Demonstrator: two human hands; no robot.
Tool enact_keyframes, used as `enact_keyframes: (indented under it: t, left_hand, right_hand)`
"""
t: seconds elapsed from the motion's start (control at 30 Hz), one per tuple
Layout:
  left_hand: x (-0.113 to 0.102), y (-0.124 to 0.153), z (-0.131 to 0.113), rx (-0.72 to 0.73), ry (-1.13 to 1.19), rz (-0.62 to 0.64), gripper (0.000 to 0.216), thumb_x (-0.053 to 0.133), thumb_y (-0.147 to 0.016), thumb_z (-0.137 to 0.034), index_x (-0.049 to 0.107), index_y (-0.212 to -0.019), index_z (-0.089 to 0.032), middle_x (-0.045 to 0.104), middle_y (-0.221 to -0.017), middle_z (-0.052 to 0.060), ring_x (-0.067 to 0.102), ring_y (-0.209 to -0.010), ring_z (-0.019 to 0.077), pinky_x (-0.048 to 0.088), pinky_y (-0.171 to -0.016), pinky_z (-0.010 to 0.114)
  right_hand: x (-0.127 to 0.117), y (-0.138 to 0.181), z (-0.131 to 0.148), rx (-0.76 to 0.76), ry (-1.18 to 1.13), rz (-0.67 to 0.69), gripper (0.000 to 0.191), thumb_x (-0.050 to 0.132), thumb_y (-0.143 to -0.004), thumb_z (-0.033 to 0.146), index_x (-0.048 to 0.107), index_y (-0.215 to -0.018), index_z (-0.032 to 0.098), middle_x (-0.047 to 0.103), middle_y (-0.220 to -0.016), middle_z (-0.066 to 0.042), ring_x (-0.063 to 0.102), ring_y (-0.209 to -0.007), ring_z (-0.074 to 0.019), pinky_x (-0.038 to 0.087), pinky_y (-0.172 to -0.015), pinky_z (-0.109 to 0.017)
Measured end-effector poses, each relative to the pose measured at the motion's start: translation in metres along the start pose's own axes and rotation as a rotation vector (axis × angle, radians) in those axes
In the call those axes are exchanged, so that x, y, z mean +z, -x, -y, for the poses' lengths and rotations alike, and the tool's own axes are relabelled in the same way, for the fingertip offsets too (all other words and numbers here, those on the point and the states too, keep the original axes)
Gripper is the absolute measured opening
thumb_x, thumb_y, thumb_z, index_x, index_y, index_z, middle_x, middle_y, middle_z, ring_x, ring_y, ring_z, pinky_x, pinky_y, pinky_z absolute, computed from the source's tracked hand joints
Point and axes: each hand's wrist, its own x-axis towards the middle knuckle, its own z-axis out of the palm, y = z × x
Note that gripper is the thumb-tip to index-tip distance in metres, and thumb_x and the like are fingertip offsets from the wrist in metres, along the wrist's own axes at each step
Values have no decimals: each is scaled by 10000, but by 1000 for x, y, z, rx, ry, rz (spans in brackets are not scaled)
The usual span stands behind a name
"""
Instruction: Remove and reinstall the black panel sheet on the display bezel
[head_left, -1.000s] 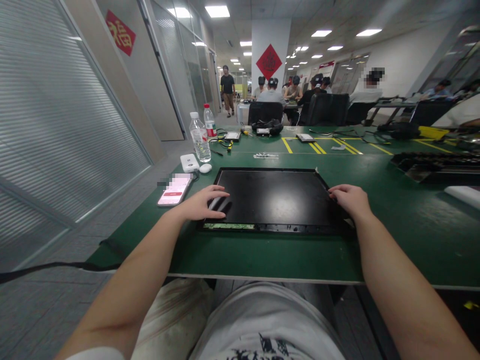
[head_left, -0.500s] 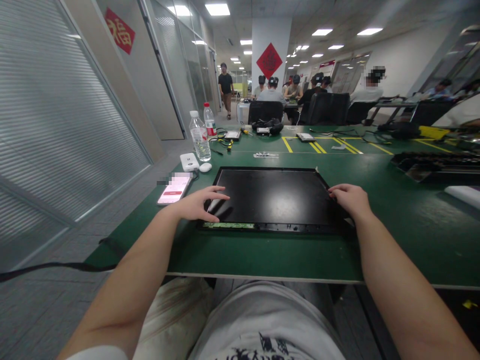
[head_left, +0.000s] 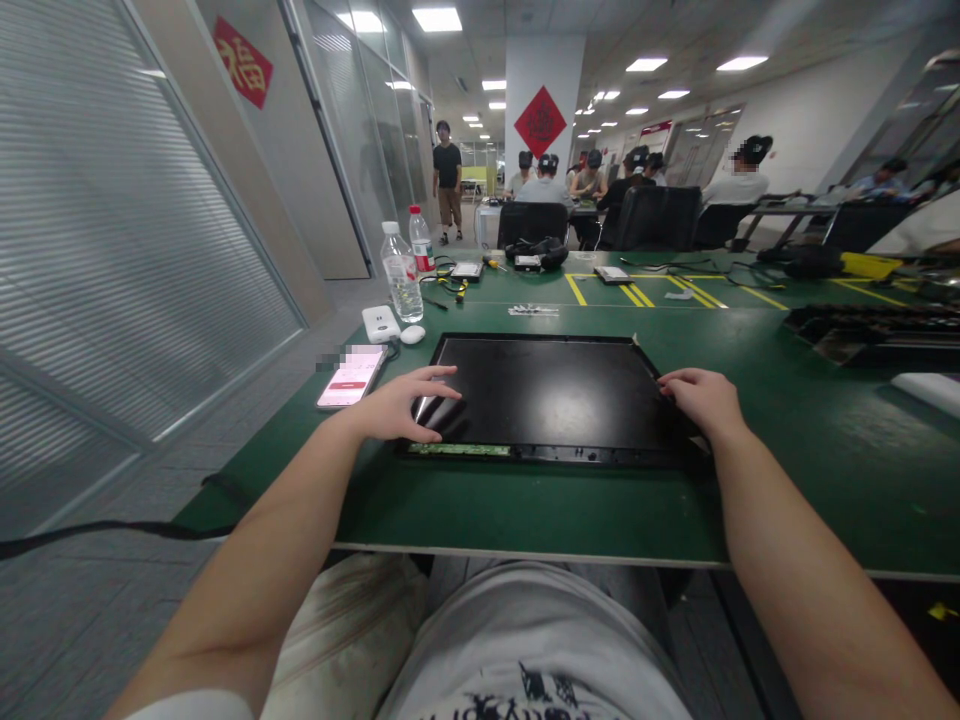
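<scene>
A flat black display panel (head_left: 547, 390) lies on the green table (head_left: 525, 510) right in front of me. Along its near edge a thin green circuit strip (head_left: 459, 450) shows. My left hand (head_left: 395, 405) rests on the panel's left near corner with fingers stretched out flat. My right hand (head_left: 699, 400) lies on the panel's right edge, fingers curled over the rim. Neither hand lifts the panel off the table.
Left of the panel lie a phone (head_left: 350, 377) with a lit pink screen, a white power bank (head_left: 380, 323) and a white earbud case (head_left: 412, 334). Two water bottles (head_left: 400, 272), small tools and parts sit farther back. A black tray (head_left: 870, 330) is at right. Seated people work beyond.
My left thumb has shifted slightly along the panel's left corner. The right hand has stayed put. A standing person in the corridor has stepped a little closer.
</scene>
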Motion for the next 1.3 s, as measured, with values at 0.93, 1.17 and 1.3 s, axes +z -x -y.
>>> enact_keyframes:
  t: [0.93, 1.17, 1.3]
  left_hand:
    - [15, -12, 27, -328, -202, -140, 513, 492, -906, -387, 760, -1307, -209, 707, -1358, 127, 631, -1314, 341, 462, -1185, 467]
    - [18, -17, 25, -327, -228, -138, 512, 484, -873, -316, 777, -1283, -223, 731, -1354, 107, 636, -1324, 337, 471, -1181, 457]
    - [18, -17, 21, -318, -228, -139, 509, 472, -875, -295, 786, -1268, -214, 738, -1350, 105, 657, -1292, 337, 484, -1171, 462]
  right_hand:
    - [3, -3, -3, -15, -23, -8, 177, 643, -691, 239, 798, -773, 266, 761, -773, -40, 698, -838, -266, 548, -890, -428]
    - [3, -2, -3, -20, -27, -22, 171, 650, -671, 239, 795, -752, 278, 762, -760, -31, 699, -875, -274, 545, -888, -418]
    - [1, 0, 0, -24, -29, -16, 178, 648, -675, 223, 797, -757, 274, 764, -783, -32, 691, -855, -262, 543, -871, -406]
